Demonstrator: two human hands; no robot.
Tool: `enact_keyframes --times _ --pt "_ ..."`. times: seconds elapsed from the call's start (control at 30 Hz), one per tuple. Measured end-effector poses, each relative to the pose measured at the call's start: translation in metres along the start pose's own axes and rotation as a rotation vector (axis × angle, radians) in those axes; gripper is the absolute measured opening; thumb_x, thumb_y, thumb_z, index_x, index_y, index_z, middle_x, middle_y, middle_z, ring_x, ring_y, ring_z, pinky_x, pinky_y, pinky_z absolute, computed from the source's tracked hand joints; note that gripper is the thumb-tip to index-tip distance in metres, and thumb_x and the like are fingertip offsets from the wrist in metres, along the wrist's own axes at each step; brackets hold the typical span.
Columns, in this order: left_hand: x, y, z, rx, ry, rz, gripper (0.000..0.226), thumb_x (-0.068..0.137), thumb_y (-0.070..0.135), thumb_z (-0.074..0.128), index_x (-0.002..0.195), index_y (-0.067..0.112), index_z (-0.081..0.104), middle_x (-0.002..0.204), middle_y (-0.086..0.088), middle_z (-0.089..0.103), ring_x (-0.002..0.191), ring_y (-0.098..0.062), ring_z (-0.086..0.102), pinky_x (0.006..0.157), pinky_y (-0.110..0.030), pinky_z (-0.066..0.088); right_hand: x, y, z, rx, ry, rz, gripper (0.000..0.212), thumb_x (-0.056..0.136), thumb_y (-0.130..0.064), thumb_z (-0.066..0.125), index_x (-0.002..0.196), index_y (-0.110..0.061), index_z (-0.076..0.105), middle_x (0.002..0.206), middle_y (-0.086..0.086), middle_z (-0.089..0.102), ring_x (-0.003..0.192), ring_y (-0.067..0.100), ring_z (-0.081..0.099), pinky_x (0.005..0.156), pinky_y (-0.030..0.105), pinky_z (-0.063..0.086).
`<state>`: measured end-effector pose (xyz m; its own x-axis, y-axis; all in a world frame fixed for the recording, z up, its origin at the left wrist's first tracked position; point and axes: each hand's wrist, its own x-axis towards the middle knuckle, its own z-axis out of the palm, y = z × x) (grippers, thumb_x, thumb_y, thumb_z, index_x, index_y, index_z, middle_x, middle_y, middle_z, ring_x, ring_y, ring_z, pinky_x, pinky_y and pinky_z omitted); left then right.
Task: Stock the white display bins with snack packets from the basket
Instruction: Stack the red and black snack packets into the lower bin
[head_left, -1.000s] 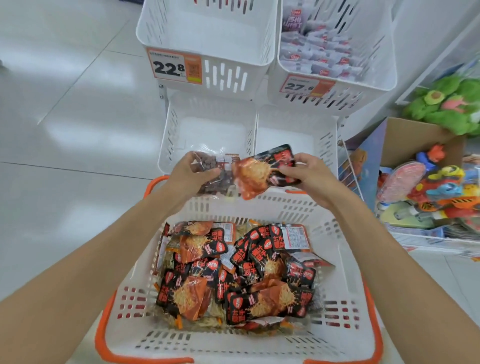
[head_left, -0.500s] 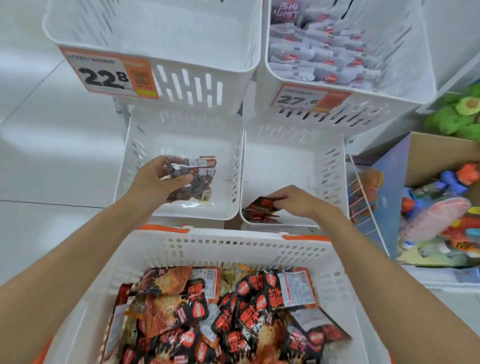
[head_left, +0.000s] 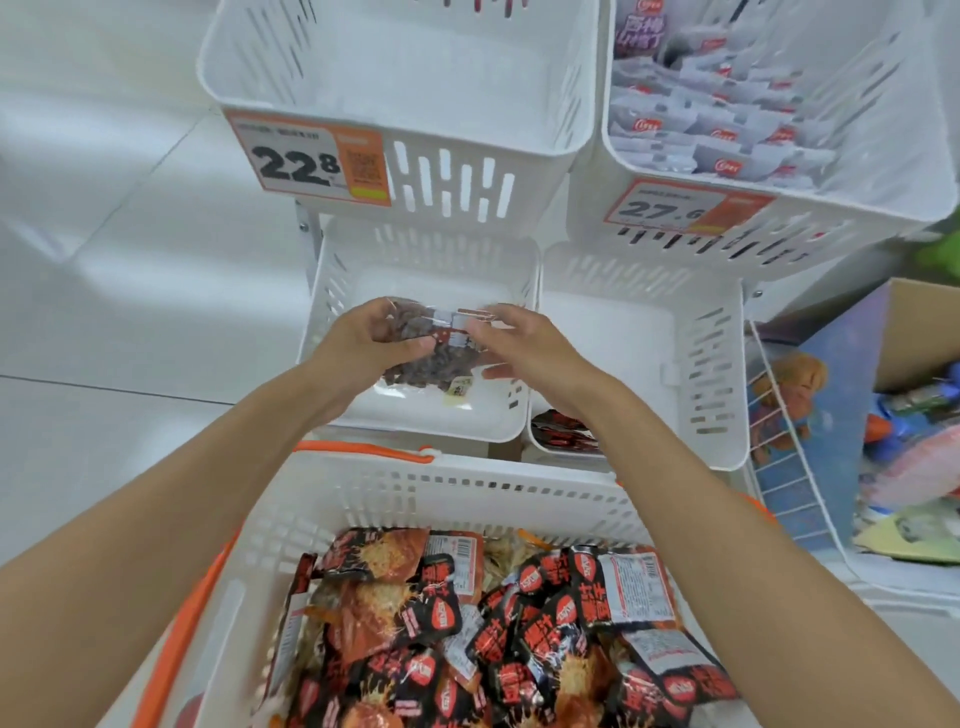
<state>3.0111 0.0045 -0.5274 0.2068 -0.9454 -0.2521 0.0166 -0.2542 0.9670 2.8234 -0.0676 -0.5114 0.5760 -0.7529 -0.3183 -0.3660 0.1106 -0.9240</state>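
My left hand (head_left: 358, 345) grips a clear snack packet (head_left: 428, 366) of brown pieces over the lower left white bin (head_left: 415, 428). My right hand (head_left: 524, 348) has its fingers on the packet's top right edge and its thumb below, holding that side. One red-and-black packet (head_left: 563, 436) lies in the near corner of the lower right bin (head_left: 711, 364), partly hidden by my right wrist. The white basket (head_left: 467, 491) with orange handles sits close in front of me, holding several red-and-black packets (head_left: 498, 623).
Above, the upper left bin (head_left: 395, 67) carries a 22.8 price tag (head_left: 311, 161); the upper right bin (head_left: 857, 171), tagged 27.6, holds several pale packets (head_left: 727, 124). A wire rack (head_left: 779, 447) and a cardboard box of toys (head_left: 914, 415) stand at right. White tiled floor lies at left.
My right hand left the red-and-black packet in the lower right bin and moved left onto the clear packet. My left hand kept the clear packet over the lower left bin.
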Motion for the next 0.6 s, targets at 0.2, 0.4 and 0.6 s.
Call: enact_keyframes --times 0.2,0.4,0.6 --pt "0.001 0.007 -0.054 0.034 0.010 -0.027 0.025 0.090 0.013 0.066 0.114 0.017 0.068 0.105 -0.001 0.072 0.099 -0.019 0.068 0.087 -0.034 0.051 0.025 -0.016 0.024 0.083 -0.056 -0.007 0.020 0.101 -0.026 0.052 0.107 -0.013 0.066 0.100 0.009 0.072 0.085 0.018 0.070 0.090 0.034 0.056" --pt "0.014 -0.012 -0.078 0.041 0.160 -0.033 0.027 0.084 0.010 0.073 0.108 0.005 0.063 0.098 -0.011 0.074 0.091 -0.024 0.072 0.082 -0.036 0.059 0.053 -0.010 0.041 0.168 -0.093 0.074 0.030 0.102 -0.025 0.048 0.122 -0.009 0.063 0.116 0.016 0.069 0.104 0.029 0.068 0.095 0.036 0.054" --pt "0.014 -0.031 -0.080 -0.141 0.167 -0.169 0.023 0.084 0.004 0.071 0.101 0.004 0.056 0.112 -0.022 0.068 0.089 -0.028 0.071 0.073 -0.035 0.061 0.061 0.005 0.049 0.168 -0.205 0.178 0.059 0.085 -0.004 0.070 0.135 -0.029 0.049 0.115 0.005 0.068 0.106 0.017 0.067 0.095 0.030 0.051"
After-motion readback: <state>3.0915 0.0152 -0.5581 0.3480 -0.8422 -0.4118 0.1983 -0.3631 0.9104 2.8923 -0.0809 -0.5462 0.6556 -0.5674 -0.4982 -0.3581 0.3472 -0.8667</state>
